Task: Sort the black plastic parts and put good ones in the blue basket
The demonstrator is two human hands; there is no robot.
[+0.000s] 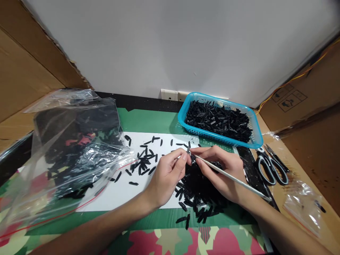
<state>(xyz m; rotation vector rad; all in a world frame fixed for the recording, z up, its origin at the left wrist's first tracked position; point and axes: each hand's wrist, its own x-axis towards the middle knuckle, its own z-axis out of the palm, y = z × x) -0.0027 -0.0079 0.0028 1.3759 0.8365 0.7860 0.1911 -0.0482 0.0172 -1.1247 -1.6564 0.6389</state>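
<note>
The left hand (170, 168) is above the right part of the sheet (119, 194), its thumb and index finger pinched nearly closed on a small black piece (188, 146) that stands up from the fingertips. Its other fingers curl in toward the palm.

The right hand (224, 168) is just beyond the sheet's right edge, holding a thin, pale stick (233, 178) between thumb and fingers, which are bent and close together like a pen grip. The stick's tip is at the left fingertips, beside the piece; whether it touches the piece is hard to tell. Its other end slants down and away from the sheet, over the right wrist.

Loose pieces (143, 164) are scattered on the sheet, and a dense pile (204, 186) lies over its right edge, below the hands. The blue basket (183, 118), full of black pieces, is behind the sheet and to its right. A large clear bag (79, 152) with dark contents overlaps the sheet's left side. The scissors (270, 168) and a small bag (304, 205) lie well to the sheet's right.
</note>
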